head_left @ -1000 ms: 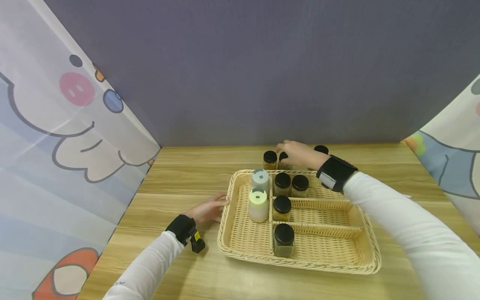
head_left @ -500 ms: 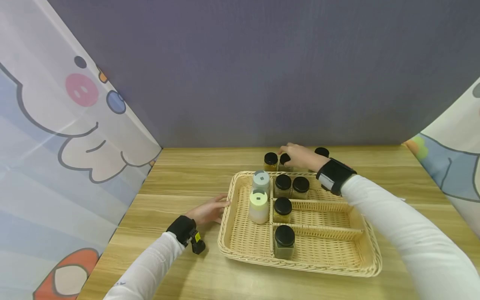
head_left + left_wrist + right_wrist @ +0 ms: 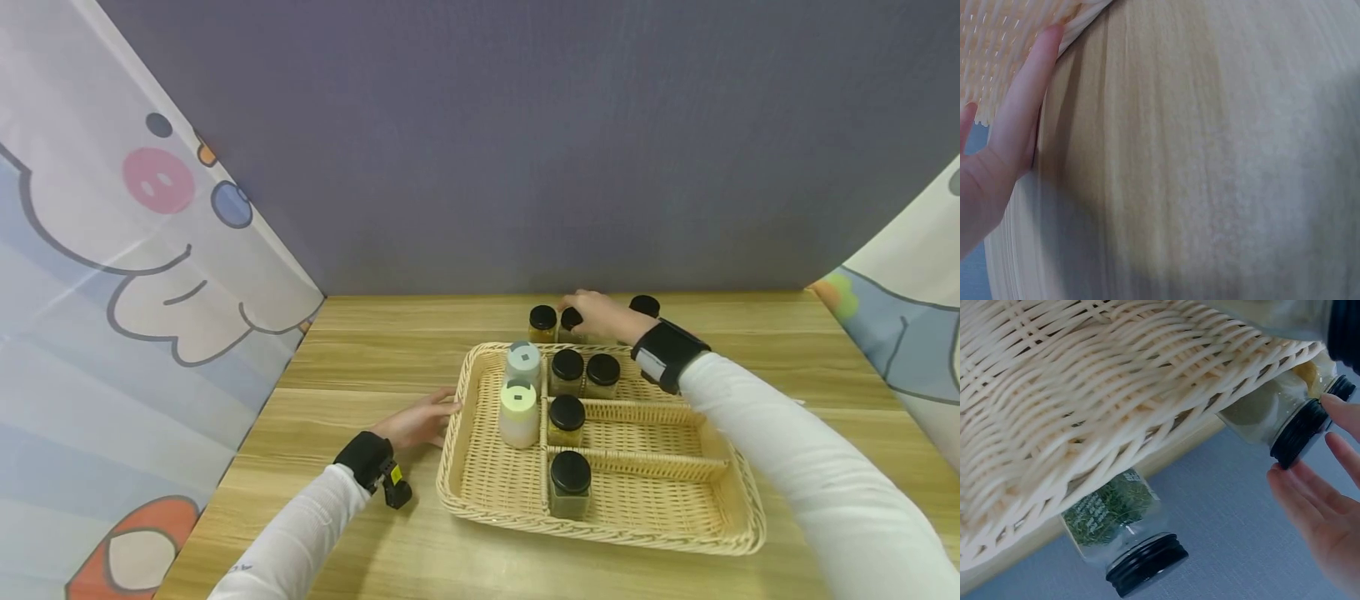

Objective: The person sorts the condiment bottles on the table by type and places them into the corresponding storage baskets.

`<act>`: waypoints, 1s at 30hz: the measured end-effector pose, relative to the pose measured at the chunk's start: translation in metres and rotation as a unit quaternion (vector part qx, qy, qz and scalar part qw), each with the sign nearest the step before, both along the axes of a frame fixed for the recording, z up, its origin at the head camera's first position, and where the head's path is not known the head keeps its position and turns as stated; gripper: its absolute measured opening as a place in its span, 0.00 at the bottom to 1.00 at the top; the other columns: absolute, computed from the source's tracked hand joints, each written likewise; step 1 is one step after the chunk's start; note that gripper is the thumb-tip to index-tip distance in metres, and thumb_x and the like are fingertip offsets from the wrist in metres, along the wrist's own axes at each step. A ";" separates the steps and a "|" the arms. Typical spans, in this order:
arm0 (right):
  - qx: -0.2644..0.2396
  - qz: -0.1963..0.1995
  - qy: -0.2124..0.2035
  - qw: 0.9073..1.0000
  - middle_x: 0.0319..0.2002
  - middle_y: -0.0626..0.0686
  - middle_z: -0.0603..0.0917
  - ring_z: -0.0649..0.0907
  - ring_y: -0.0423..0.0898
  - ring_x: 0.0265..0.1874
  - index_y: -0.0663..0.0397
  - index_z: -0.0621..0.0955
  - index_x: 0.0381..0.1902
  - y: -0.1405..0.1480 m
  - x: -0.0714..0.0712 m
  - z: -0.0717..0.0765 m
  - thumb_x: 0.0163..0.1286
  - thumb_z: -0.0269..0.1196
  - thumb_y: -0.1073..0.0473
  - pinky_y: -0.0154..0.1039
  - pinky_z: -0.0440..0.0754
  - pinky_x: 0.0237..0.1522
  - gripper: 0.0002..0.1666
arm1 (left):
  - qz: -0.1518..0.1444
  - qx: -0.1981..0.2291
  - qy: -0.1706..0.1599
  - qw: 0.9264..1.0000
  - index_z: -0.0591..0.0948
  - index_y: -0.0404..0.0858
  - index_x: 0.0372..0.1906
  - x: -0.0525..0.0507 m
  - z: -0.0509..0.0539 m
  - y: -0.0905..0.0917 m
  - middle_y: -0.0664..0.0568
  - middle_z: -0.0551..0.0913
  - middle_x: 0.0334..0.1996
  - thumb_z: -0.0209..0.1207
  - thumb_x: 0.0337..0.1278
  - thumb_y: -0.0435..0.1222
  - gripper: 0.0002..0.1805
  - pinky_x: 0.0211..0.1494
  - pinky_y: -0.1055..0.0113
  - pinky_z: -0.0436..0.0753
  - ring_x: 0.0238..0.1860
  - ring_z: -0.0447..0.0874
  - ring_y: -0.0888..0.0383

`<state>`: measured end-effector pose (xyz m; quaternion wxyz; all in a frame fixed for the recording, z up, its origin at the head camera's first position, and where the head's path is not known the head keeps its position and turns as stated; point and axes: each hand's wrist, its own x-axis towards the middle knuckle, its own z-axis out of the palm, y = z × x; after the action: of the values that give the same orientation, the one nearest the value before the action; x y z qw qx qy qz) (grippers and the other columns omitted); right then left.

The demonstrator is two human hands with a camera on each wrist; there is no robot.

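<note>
My right hand (image 3: 600, 317) reaches over the basket's back rim and pinches the black lid of a small glass spice jar (image 3: 572, 321) on the table behind it. In the right wrist view, thumb and fingers lie on opposite sides of that jar's black lid (image 3: 1300, 434); pale contents show through the glass. To its left stands a spice jar with yellow contents (image 3: 542, 325); to its right, a black-lidded jar (image 3: 645, 306) is partly hidden by the arm. My left hand (image 3: 415, 421) touches the left side of the wicker basket (image 3: 600, 537) with fairly straight fingers.
Two pale-lidded bottles (image 3: 518, 417) stand in the basket's left compartment. Several black-lidded jars (image 3: 570, 483) stand in its divided right compartments. Behind the table (image 3: 375, 342) rises a grey panel (image 3: 480, 167). A jar of green herbs (image 3: 1113, 515) shows in the right wrist view.
The right hand has shifted very slightly but stays at the jar's lid. The left hand stays at the basket's side. The head view has shifted a little.
</note>
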<state>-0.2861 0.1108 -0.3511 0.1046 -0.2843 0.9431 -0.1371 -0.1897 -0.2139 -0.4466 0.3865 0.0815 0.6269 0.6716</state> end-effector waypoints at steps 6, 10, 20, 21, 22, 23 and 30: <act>0.000 0.003 0.001 1.000 0.54 0.67 0.69 0.70 0.61 0.52 0.62 0.69 0.57 0.000 -0.001 -0.004 0.57 0.61 0.66 0.51 0.72 0.50 0.28 | -0.003 -0.002 0.001 1.000 0.46 0.38 0.66 0.000 0.001 0.000 0.33 0.60 0.60 0.41 0.65 0.38 0.29 0.49 0.46 0.74 0.54 0.69 0.46; 0.007 0.007 0.010 1.000 0.55 0.67 0.69 0.66 0.63 0.55 0.62 0.70 0.56 -0.001 -0.002 -0.007 0.56 0.62 0.66 0.53 0.69 0.53 0.28 | -0.008 0.001 0.001 1.000 0.45 0.38 0.66 0.000 0.001 -0.001 0.33 0.59 0.61 0.42 0.65 0.38 0.29 0.49 0.46 0.73 0.54 0.69 0.47; 0.026 0.018 0.024 0.999 0.50 0.66 0.73 0.71 0.62 0.51 0.66 0.71 0.52 -0.003 -0.002 -0.010 0.54 0.63 0.69 0.51 0.71 0.51 0.25 | -0.009 0.003 0.003 1.000 0.47 0.38 0.66 0.000 0.001 0.000 0.34 0.59 0.61 0.41 0.65 0.37 0.28 0.50 0.46 0.73 0.55 0.68 0.48; 0.028 0.019 0.025 0.999 0.50 0.66 0.73 0.71 0.61 0.51 0.66 0.72 0.51 -0.003 -0.002 -0.009 0.54 0.63 0.69 0.51 0.71 0.51 0.25 | -0.006 0.003 0.004 1.000 0.47 0.38 0.66 0.000 0.001 0.001 0.34 0.59 0.61 0.41 0.65 0.37 0.28 0.49 0.46 0.73 0.55 0.68 0.48; 0.029 0.021 0.027 0.999 0.50 0.66 0.74 0.71 0.61 0.50 0.67 0.72 0.51 -0.003 -0.002 -0.009 0.54 0.63 0.69 0.51 0.71 0.51 0.26 | -0.005 0.002 0.004 1.000 0.47 0.38 0.66 0.000 0.002 0.001 0.34 0.59 0.61 0.41 0.65 0.37 0.28 0.49 0.46 0.73 0.55 0.68 0.47; 0.033 0.023 0.028 0.999 0.50 0.66 0.74 0.72 0.61 0.50 0.67 0.72 0.51 -0.004 -0.002 -0.008 0.53 0.63 0.69 0.50 0.71 0.51 0.25 | -0.004 0.001 0.003 1.000 0.47 0.38 0.66 0.001 0.002 0.001 0.34 0.59 0.61 0.41 0.65 0.37 0.28 0.49 0.46 0.73 0.55 0.68 0.48; 0.036 0.028 0.038 0.998 0.47 0.65 0.75 0.73 0.61 0.48 0.67 0.72 0.50 -0.005 -0.001 -0.007 0.52 0.64 0.69 0.49 0.73 0.48 0.25 | -0.001 0.000 0.004 1.000 0.47 0.38 0.66 0.001 0.003 0.001 0.34 0.59 0.61 0.41 0.65 0.37 0.28 0.50 0.46 0.73 0.55 0.68 0.47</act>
<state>-0.2874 0.1061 -0.3580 0.0827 -0.3112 0.9426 -0.0890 -0.1888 -0.2125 -0.4436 0.3845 0.0847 0.6284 0.6709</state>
